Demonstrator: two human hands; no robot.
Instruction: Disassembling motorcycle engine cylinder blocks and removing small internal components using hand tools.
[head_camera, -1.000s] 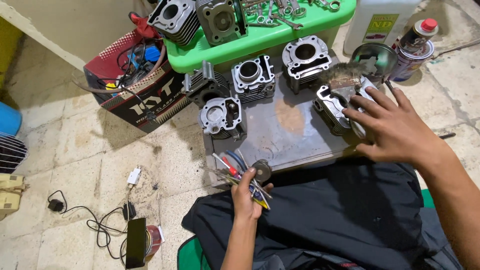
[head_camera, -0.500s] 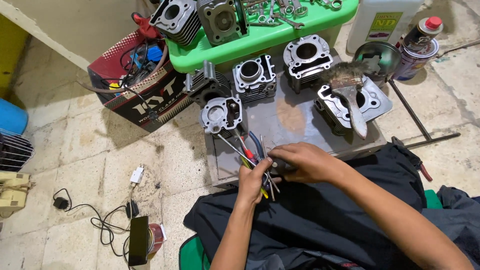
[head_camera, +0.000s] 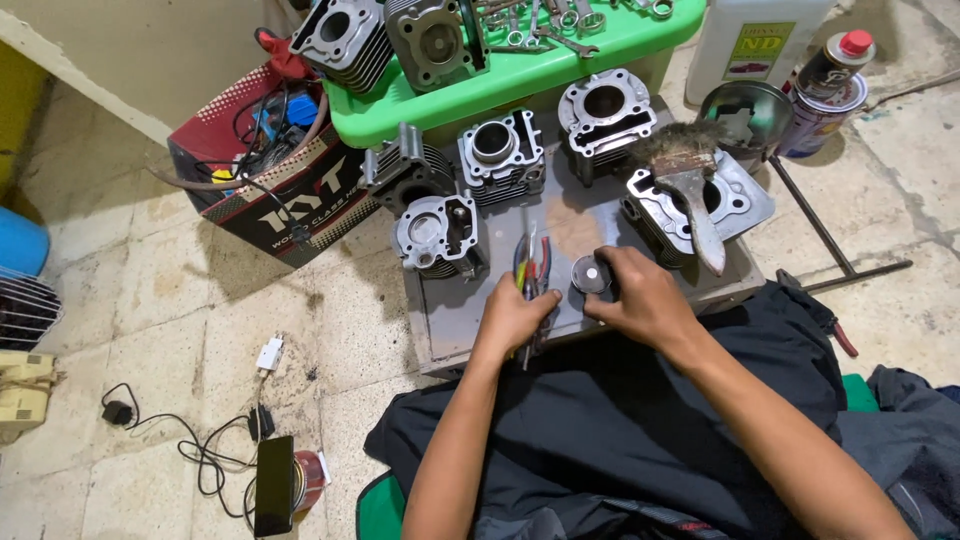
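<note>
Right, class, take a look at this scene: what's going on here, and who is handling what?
A person sits at a low grey metal plate on the floor. The left hand grips a bundle of thin coloured-handled tools. The right hand rests its fingers on a small round grey metal disc lying on the plate. Several finned grey engine cylinders stand around, and a worn paintbrush lies across one of them.
</note>
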